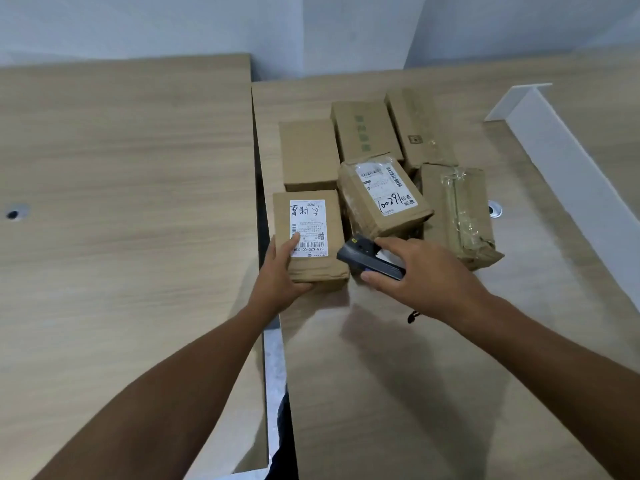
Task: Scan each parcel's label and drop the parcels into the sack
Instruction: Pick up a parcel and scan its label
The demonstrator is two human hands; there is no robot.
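Note:
My left hand (280,275) grips the near left corner of a brown cardboard parcel (311,206) with a white label (307,227) facing up; my thumb rests on the label's lower left. My right hand (419,271) holds a dark handheld scanner (363,258), its head pointing left toward that parcel's label. Just behind the scanner lies a second labelled parcel (381,195), tilted, with handwritten digits on it. No sack is in view.
Several more brown parcels lie behind: a plain one (308,154), two further back (363,129) (419,126), and a taped one (457,213) at the right. They sit on a wooden table (381,375); a gap (259,161) separates the left table (121,202). A white divider (568,161) stands far right.

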